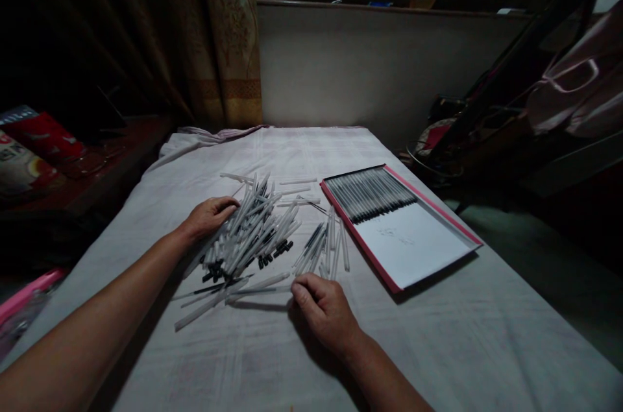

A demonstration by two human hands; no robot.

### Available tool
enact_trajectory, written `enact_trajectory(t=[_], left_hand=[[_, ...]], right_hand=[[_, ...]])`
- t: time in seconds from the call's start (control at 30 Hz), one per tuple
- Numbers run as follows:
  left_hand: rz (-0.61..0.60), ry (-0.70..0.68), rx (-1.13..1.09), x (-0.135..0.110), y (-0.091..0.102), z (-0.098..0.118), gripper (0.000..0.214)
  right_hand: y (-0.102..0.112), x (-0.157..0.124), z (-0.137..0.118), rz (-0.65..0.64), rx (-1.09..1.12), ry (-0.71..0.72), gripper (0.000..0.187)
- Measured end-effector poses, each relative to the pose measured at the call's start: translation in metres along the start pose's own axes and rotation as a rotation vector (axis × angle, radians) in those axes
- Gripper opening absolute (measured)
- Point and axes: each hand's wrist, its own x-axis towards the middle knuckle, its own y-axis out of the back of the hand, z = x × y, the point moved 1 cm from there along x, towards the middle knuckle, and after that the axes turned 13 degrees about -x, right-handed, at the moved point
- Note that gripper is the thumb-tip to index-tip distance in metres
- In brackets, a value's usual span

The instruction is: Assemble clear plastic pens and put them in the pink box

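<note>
A loose heap of clear pen barrels [256, 220] lies on the cloth-covered table, mixed with dark refills. Small black pen caps [265, 261] are scattered at its near side. My left hand [209, 214] rests against the heap's left edge, thumb and fingers curled in; what they grip, if anything, is hidden. In front of the heap, my right hand [324, 308] pinches the end of a thin, pale pen barrel [265, 290] between thumb and forefinger. A smaller bunch of barrels with refills [316, 246] lies just beyond that hand.
To the right sits an open red-edged box [389, 263] with a row of black-tipped pens [370, 191] across its far half. A curtain [228, 36] hangs behind the table's left side. Packets [39, 146] stand on a side surface at left.
</note>
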Motion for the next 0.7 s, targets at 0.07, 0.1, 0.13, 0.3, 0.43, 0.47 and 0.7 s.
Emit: enact_trajectory(t=[0.07, 0.1, 0.13, 0.3, 0.43, 0.47, 0.7], left_hand=[[-0.003, 0.004, -0.019, -0.014, -0.001, 0.004, 0.048], [0.001, 0.010, -0.027, -0.021, -0.002, 0.005, 0.050], [0.008, 0.016, -0.033, -0.028, -0.002, 0.007, 0.052], [0.057, 0.044, -0.053, -0.069, 0.003, 0.013, 0.068], [0.003, -0.011, -0.014, -0.105, 0.001, 0.018, 0.080], [-0.007, -0.031, 0.025, -0.112, -0.001, 0.020, 0.081], [0.051, -0.045, 0.255, -0.124, -0.038, 0.039, 0.072]], right_hand=[[0.000, 0.000, 0.000, 0.006, -0.007, 0.014, 0.026], [0.000, 0.000, 0.000, 0.011, -0.011, 0.019, 0.026], [0.000, 0.000, 0.001, 0.016, -0.015, 0.024, 0.026], [-0.003, -0.001, 0.005, 0.045, -0.038, 0.040, 0.028], [-0.003, -0.001, 0.008, 0.130, -0.056, 0.008, 0.030], [-0.002, -0.001, 0.009, 0.155, -0.056, -0.001, 0.029], [-0.002, 0.001, 0.011, 0.223, -0.079, -0.006, 0.029]])
